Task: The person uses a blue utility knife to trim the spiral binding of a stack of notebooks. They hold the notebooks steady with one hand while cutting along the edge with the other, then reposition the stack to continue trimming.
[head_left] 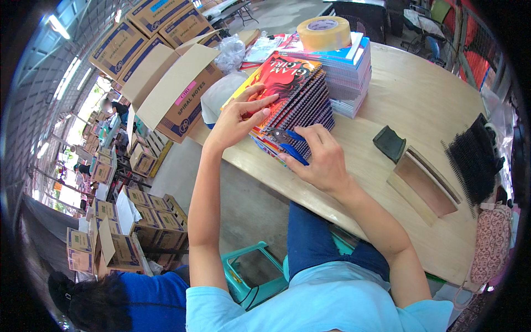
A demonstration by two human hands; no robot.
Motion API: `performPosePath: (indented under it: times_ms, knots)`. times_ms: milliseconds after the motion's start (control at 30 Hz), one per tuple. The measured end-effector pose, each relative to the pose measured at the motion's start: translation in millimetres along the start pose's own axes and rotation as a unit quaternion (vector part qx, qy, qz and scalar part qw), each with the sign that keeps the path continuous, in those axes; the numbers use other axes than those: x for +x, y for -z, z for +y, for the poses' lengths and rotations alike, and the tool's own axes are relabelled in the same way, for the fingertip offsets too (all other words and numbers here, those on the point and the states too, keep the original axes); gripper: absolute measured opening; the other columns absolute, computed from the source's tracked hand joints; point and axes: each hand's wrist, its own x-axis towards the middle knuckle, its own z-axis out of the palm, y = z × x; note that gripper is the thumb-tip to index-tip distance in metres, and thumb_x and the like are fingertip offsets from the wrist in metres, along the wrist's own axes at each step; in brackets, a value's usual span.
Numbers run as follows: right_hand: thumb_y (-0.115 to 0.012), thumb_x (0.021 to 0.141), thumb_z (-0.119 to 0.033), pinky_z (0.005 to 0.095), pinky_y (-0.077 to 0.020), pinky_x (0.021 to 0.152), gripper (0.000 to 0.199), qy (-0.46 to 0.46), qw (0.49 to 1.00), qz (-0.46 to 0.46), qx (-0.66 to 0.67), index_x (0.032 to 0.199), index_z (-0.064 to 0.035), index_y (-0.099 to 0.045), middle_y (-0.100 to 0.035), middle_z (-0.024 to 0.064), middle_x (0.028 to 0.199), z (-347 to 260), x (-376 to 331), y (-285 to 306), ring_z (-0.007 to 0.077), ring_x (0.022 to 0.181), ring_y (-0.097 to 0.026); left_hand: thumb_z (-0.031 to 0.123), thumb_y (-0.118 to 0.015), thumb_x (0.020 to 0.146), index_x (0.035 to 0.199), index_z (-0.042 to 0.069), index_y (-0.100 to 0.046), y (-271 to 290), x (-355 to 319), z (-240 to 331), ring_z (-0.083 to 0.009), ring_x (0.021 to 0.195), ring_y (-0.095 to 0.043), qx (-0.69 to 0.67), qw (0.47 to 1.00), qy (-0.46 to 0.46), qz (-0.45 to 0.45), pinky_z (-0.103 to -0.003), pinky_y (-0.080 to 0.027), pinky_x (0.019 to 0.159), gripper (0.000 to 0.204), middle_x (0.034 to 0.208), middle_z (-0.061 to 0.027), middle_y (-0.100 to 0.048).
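Note:
A tall stack of spiral notebooks (303, 99) with red and yellow covers stands near the table's edge, its black wire bindings facing right. My left hand (239, 117) rests on the top cover with fingers spread. In my right hand (323, 160) is a pair of blue-handled wire cutters (294, 150). Their metal jaws are at the near corner of the stack, by the bound edge. Whether the jaws touch a wire I cannot tell.
Behind stands another notebook stack (354, 77) bearing a tape roll (323, 33). An open carton (185, 102) is at left. To the right lie a wooden holder (423, 185), a black block (390, 144) and black binding wires (473, 157). A person in blue (157, 299) is at lower left.

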Motion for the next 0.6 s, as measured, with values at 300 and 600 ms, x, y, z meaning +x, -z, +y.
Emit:
performPosePath:
  times_ms: [300, 600]
  knots:
    - [-0.074, 0.078, -0.034, 0.0389, -0.0515, 0.065, 0.042, -0.314, 0.888, -0.226, 0.248, 0.098, 0.0011, -0.061, -0.061, 0.0168, 0.089, -8, 12, 10, 0.0266, 0.075, -0.063, 0.028, -0.061, 0.091, 0.123, 0.017, -0.065, -1, -3, -2, -0.0305, 0.128, -0.047, 0.007, 1.0, -0.015, 0.019, -0.04, -0.042, 0.102, 0.034, 0.14, -0.0178, -0.047]
    - [-0.074, 0.077, -0.028, 0.0415, -0.051, 0.07, 0.039, -0.062, 0.997, -0.042, 0.033, 0.101, -0.0007, -0.059, -0.059, 0.0178, 0.092, -11, -13, -1, 0.0339, 0.082, -0.062, 0.028, -0.063, 0.091, 0.122, 0.016, -0.066, -4, -3, -4, -0.0316, 0.127, -0.048, -0.004, 0.999, -0.02, 0.026, -0.041, -0.04, 0.103, 0.034, 0.139, -0.0184, -0.048]
